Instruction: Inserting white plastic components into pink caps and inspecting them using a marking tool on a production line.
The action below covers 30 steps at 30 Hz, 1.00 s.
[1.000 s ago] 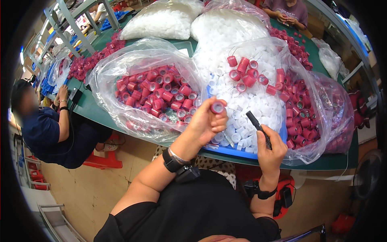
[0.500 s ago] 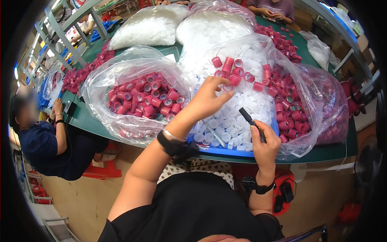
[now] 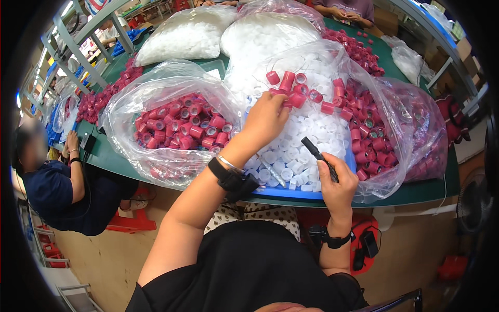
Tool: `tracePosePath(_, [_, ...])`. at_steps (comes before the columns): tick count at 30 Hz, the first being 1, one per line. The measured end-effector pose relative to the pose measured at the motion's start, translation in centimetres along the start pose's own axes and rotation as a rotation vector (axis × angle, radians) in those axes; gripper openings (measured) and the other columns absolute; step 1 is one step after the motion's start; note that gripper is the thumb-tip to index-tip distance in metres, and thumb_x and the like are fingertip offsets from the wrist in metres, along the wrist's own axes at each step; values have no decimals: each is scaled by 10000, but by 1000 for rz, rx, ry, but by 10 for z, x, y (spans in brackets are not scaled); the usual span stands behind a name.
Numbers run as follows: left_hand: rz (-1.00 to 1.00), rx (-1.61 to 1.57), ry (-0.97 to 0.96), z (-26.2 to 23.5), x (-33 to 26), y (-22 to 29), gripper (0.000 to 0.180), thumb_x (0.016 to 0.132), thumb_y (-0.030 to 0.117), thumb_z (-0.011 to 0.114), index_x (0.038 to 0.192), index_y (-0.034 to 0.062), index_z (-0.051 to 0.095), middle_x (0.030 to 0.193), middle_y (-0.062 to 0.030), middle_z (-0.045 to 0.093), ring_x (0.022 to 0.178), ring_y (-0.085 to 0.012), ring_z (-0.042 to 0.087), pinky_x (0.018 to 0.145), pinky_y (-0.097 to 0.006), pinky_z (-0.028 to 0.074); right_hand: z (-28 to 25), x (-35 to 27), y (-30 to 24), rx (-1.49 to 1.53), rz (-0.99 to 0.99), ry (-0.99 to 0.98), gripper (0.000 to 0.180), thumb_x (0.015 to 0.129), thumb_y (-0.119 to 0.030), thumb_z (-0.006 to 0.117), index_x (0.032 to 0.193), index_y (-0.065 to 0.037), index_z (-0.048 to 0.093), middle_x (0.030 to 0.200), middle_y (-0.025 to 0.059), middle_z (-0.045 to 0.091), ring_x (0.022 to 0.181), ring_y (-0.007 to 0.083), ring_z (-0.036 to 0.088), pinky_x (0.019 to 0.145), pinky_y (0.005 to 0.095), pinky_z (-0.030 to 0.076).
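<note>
My left hand (image 3: 266, 118) reaches over the heap of white plastic caps (image 3: 306, 136), its fingers curled round a small red cylinder at the near edge of a loose cluster. Other red cylinders (image 3: 287, 81) lie by its fingertips; thin wires stick up from some of them. The fingers partly hide the piece they grip. Lower and to the right, my right hand (image 3: 339, 182) grips a black marker pen (image 3: 312, 148), which slants up and left over the caps. A silvery pen-like stick (image 3: 272, 171) rests on the caps between my hands.
Clear plastic bags of red cylinders stand open at left (image 3: 182, 122) and right (image 3: 375, 138). A blue tray (image 3: 291, 193) edges the caps. Full bags of white pieces (image 3: 182, 39) lie at the back of the green table (image 3: 125, 156). A co-worker (image 3: 54, 177) sits at left.
My left hand has moved slightly up and left, and its fingers have closed at the red cylinders. My right hand still grips the marker. The whole view has shifted a little.
</note>
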<state>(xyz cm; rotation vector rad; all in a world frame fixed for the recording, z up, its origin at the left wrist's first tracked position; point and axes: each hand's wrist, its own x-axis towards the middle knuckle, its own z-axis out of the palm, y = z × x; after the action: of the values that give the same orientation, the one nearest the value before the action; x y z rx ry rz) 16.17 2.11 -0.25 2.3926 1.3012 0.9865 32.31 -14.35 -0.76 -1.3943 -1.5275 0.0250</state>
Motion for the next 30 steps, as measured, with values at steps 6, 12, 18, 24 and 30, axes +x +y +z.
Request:
tracePosePath(6, [-638, -1883, -310, -27, -15, 2, 377, 910, 92, 613, 1260, -4, 510, 1065, -98, 608, 962, -225, 612, 926, -362, 532, -1, -4, 4, 51, 25, 8, 176, 810, -57, 737, 953, 13, 664, 815, 141, 687, 683, 274, 671, 599, 331, 510])
tracePosePath(12, [-720, -2206, -337, -26, -42, 18, 303, 876, -1, 617, 1168, 0, 536, 1010, -89, 595, 925, -214, 605, 977, -397, 506, 0, -5, -3, 54, -58, 48, 181, 801, -43, 741, 955, 15, 665, 809, 136, 687, 684, 262, 673, 600, 323, 508])
tracePosePath(18, [-926, -2191, -319, -14, -54, 13, 247, 927, 160, 626, 1067, -34, 561, 1026, -148, 615, 947, -232, 619, 916, -393, 530, 0, -4, -9, 72, -113, 32, 180, 811, -45, 733, 966, 14, 662, 802, 132, 685, 653, 245, 668, 575, 315, 502])
tracePosePath(24, [-887, -2228, -466, -5, -59, 6, 349, 935, 298, 631, 1149, 25, 588, 1022, -104, 630, 963, -186, 597, 831, -335, 498, 3, -4, -11, 70, -87, 41, 178, 819, -56, 732, 965, 13, 657, 801, 130, 682, 650, 246, 665, 574, 318, 502])
tracePosePath(30, [-840, -2040, -405, -4, -62, 13, 224, 902, 279, 678, 1069, 136, 635, 991, 10, 653, 929, -128, 574, 841, -307, 455, 8, -4, -9, 72, -27, 12, 158, 825, -37, 716, 964, 10, 657, 803, 126, 678, 665, 257, 661, 594, 323, 502])
